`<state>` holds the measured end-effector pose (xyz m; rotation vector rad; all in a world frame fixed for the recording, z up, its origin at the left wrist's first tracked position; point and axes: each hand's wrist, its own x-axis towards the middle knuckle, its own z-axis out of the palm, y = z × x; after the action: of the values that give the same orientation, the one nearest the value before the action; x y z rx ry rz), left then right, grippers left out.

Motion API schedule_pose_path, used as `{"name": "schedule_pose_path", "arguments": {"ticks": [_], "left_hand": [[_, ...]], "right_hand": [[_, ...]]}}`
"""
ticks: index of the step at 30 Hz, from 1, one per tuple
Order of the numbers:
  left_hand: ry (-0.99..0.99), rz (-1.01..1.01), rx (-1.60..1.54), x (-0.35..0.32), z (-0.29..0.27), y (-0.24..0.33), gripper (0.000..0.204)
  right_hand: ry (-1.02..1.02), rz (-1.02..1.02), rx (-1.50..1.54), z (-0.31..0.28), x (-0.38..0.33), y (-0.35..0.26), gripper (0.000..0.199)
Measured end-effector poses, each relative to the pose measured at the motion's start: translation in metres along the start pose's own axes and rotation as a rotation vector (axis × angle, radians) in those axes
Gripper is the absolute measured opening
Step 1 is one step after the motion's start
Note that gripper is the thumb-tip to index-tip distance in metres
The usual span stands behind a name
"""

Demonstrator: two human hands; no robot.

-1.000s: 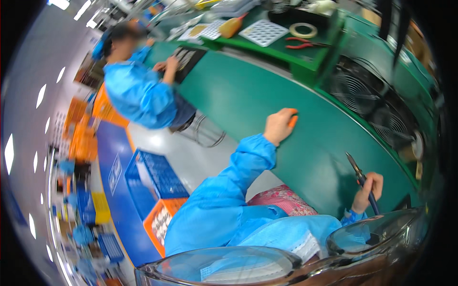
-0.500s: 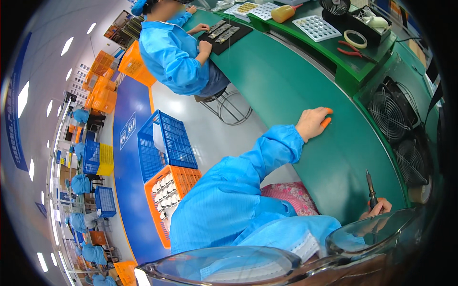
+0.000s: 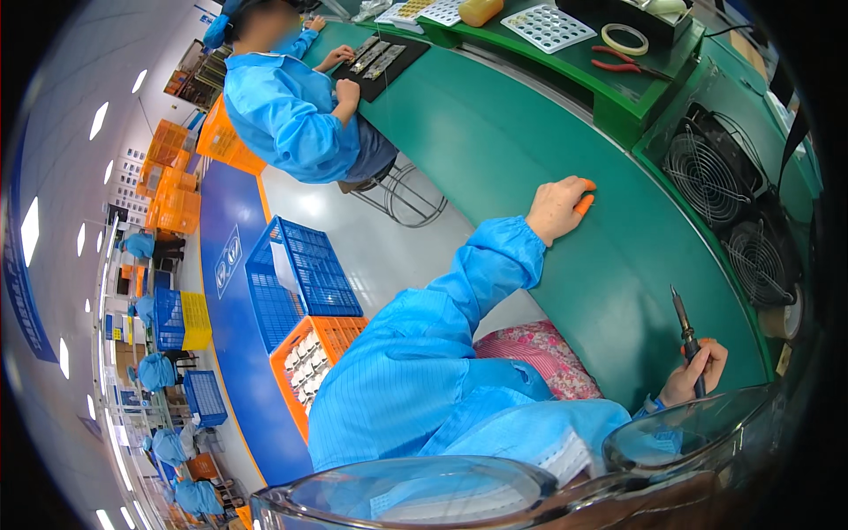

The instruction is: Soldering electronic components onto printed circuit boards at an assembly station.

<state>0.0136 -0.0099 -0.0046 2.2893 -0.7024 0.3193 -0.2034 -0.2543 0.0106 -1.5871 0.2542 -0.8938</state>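
Note:
My left hand (image 3: 558, 210) rests on the green work table (image 3: 495, 141), its thumb and one finger capped in orange finger cots. The fingers are bent, the two orange tips a little apart, with nothing visible between them. At the lower right, my right hand (image 3: 695, 374) grips a soldering iron (image 3: 686, 329) by its dark handle. The iron's metal tip points up and away, above the table surface. Glasses in the foreground cover part of my right forearm.
Two caged fans (image 3: 707, 177) stand along the right side. On the green shelf lie red-handled pliers (image 3: 616, 64), a tape roll (image 3: 624, 52) and a white tray (image 3: 548, 28). A co-worker (image 3: 291, 110) handles boards on a black mat (image 3: 386, 79). Blue crate (image 3: 322, 269) and orange crate (image 3: 340, 336) stand left.
The view has shifted, moving most things slightly left. My right hand has come up with the soldering iron and shows more fully. My left hand keeps its place on the table.

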Motion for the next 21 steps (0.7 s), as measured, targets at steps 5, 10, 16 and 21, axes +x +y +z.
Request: {"name": "schedule_pose_path", "arguments": {"ticks": [5, 10, 16, 21], "left_hand": [[-0.023, -0.006, -0.008, 0.0, -0.003, 0.002, 0.013], [0.018, -0.053, -0.014, 0.0, -0.002, 0.003, 0.025], [0.058, -0.009, 0.02, 0.0, 0.01, -0.006, 0.022], [0.01, 0.069, 0.06, 0.004, 0.013, -0.007, 0.016]], "right_hand": [[-0.004, 0.008, 0.015, -0.002, 0.0, 0.003, 0.015], [-0.029, 0.002, -0.024, -0.003, 0.0, 0.003, 0.013], [0.021, -0.031, -0.05, 0.002, 0.0, 0.0, 0.009], [0.049, -0.032, -0.099, 0.0, 0.002, -0.007, 0.004]]}}
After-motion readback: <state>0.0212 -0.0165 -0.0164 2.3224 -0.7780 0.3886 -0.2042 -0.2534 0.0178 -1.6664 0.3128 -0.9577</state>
